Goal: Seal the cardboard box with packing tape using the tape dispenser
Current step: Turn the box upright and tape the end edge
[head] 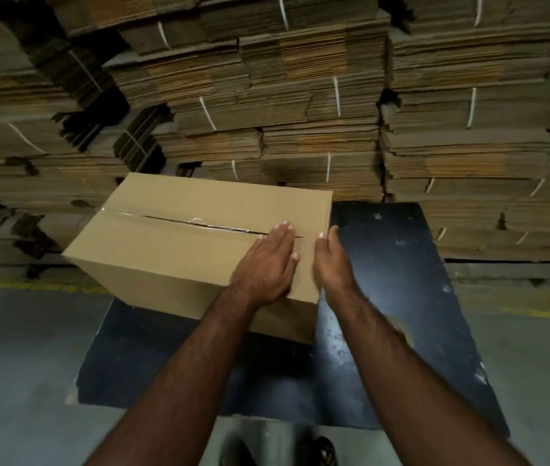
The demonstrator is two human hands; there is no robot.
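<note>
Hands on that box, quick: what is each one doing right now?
Left hand: open, fingers straight, palm flat on top of the cardboard box near the taped seam.
Right hand: open, holding nothing, at the box's right edge.

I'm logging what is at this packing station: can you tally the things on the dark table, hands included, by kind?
Cardboard box: 1
Strip of clear tape along the box's top seam: 1
Hands on the box: 2, the left hand flat on top, the right hand at its right edge
Tape dispenser: 0 in view
Total: 4 on the dark table
</note>
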